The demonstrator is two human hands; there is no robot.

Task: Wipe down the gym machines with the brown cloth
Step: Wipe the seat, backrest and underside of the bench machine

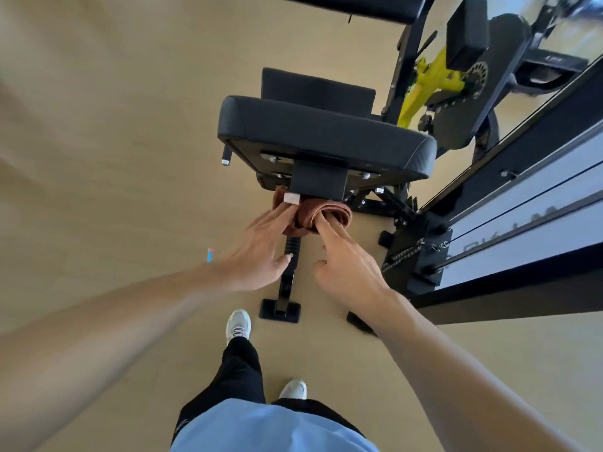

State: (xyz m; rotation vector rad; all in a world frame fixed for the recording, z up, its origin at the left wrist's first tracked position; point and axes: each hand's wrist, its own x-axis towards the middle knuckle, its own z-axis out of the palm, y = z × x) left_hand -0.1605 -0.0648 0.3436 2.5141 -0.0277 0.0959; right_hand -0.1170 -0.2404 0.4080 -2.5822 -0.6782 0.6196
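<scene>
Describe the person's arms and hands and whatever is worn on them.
Both forearms are bare, with no sleeves in view. The left hand and right hand wear no gloves, rings or watch. Fingernails look short; the left thumbnail seems pale-polished, though that is hard to confirm.

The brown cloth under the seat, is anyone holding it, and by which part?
Both hands hold the bunched brown terry cloth: left hand fingers on its left end, right hand fingers tucked into its right folds, below the black padded seat.

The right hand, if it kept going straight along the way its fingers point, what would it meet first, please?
The right hand already has its fingertips at the brown cloth, so that comes first. Just beyond is the black bracket under the seat pad, though depth is hard to judge here.
</scene>
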